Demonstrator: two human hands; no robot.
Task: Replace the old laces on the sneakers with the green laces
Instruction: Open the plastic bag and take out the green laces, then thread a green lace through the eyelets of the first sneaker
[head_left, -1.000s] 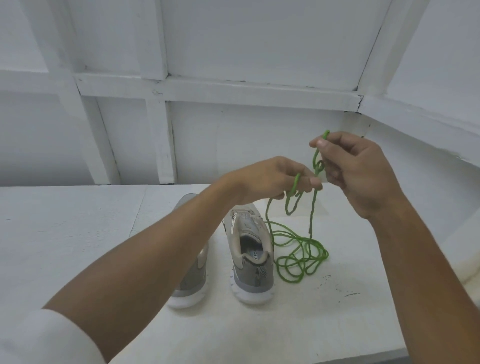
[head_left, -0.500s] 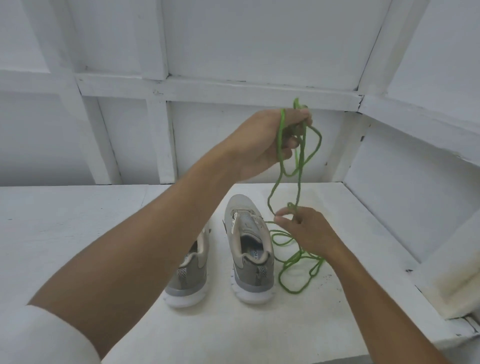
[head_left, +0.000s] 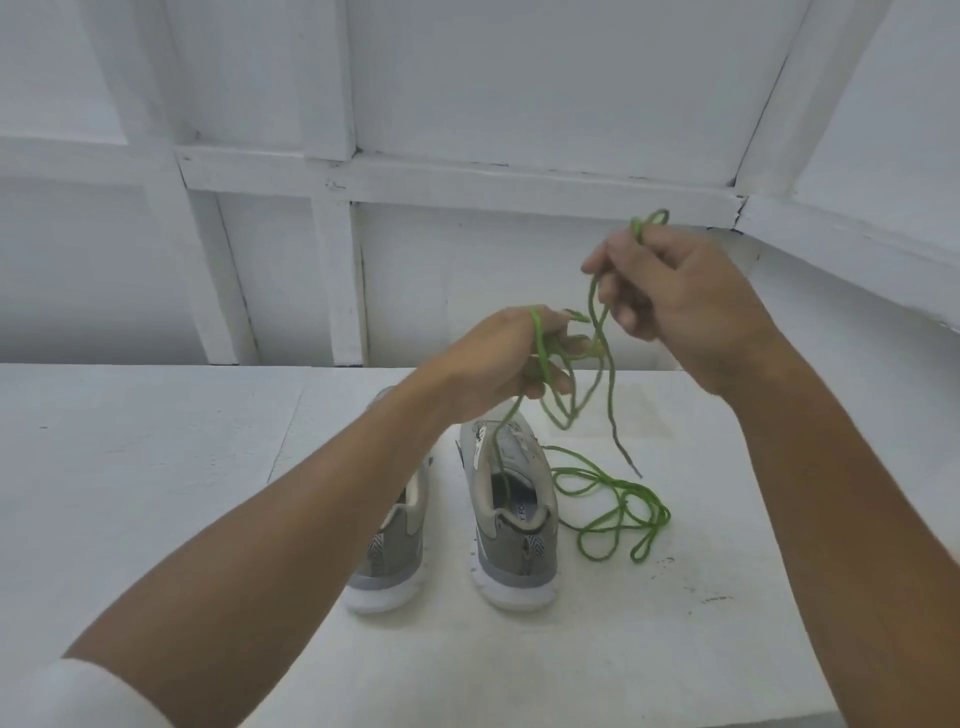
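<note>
Head view: white table meeting the panelled wall at its far edge, bare room left and right of two grey sneakers, heels near, toes far, left hand and right hand both pinching the green laces above them, loops hanging, the rest coiled right of the right-side shoe.

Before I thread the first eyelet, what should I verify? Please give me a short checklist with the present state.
1. Lace held by both: ok. The left grip and right grip each hold the green lace.
2. Free end in view: ok. One lace tip hangs below the right grip.
3. Lace untangled: not ok. Loops hang between the grips, and a coil lies on the table.
4. Sneakers upright, heels toward you: ok, both the left sneaker and the right sneaker.
5. Old laces removed: cannot tell, the eyelets are partly hidden.
</note>
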